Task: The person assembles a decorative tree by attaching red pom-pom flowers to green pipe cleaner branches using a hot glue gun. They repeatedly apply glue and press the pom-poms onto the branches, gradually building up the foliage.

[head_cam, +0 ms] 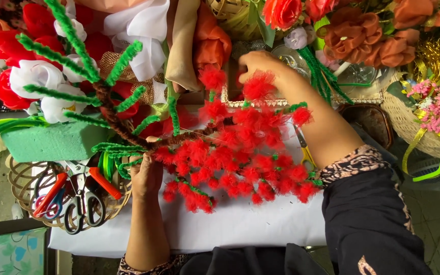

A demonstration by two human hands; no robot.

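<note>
Over white cloth (240, 224) amid craft clutter, gripped brown chenille trunk (128, 133) of light, bendy pipe-cleaner tree in closed left hand (146, 175), pinched fluffy red pompom blossom (258, 85) with right hand (260, 63) fingertips; best held by stiff trunk.

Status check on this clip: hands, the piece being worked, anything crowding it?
Left hand grips the brown pipe-cleaner trunk. Right hand pinches a red pompom blossom. Scissors basket and green foam block close beside the left hand.

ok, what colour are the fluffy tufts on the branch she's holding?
Bright red tufts on green and brown fuzzy-wire stems; head view shows it best.
</note>
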